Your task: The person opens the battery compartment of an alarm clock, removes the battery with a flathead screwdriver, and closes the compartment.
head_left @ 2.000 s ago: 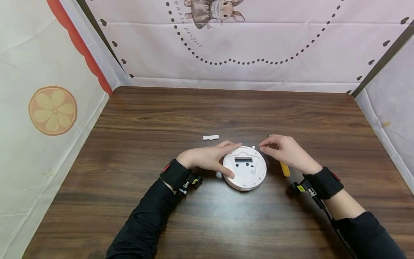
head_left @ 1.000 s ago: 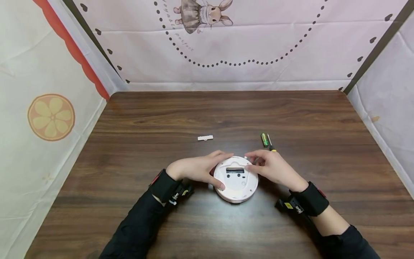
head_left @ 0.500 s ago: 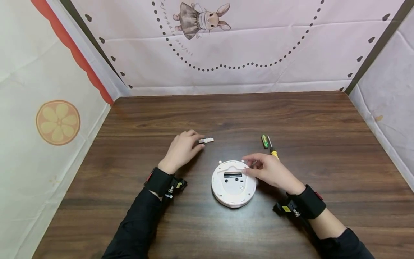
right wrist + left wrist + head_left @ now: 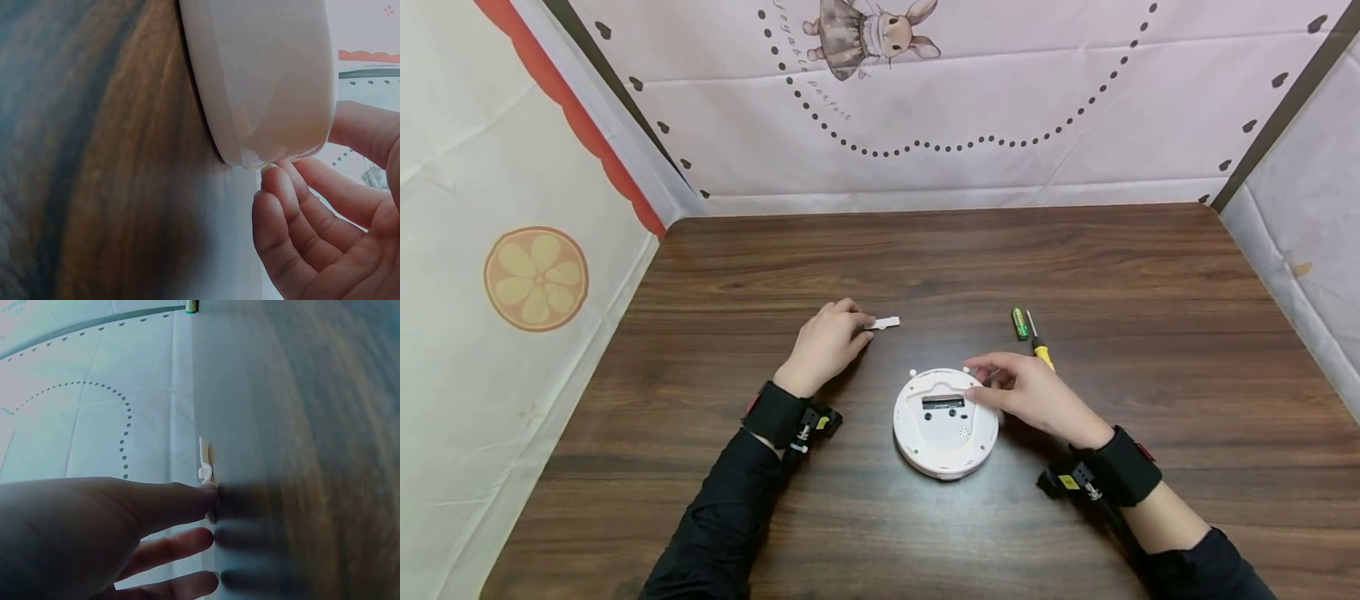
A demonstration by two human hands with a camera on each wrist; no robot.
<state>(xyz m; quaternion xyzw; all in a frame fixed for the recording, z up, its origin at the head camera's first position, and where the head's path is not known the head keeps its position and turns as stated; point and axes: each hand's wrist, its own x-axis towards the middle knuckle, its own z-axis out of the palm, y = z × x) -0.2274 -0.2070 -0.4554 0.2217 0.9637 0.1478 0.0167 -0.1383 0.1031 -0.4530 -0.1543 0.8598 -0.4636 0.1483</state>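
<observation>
A round white clock (image 4: 942,442) lies back side up on the table, showing a dark battery slot and two small dark knobs. My right hand (image 4: 1037,398) grips its upper right rim, thumb on the back and fingers along the side. In the right wrist view, curled fingertips touch the smooth white side of the clock (image 4: 269,81). Up and to the left, my left hand (image 4: 823,346) pinches one end of a small white battery cover (image 4: 887,322) between thumb and fingers. The left wrist view shows the cover's free end (image 4: 204,452) sticking out past the thumb.
Beyond the right hand, a green battery (image 4: 1019,323) lies beside a screwdriver (image 4: 1042,353) with a yellow handle. Printed cloth walls (image 4: 880,133) enclose the wooden table (image 4: 745,275) at the back and sides.
My left hand has let go of the clock and moved up-left to the battery cover. My right hand has come from near the screwdriver to the clock's rim, uncovering the battery and screwdriver.
</observation>
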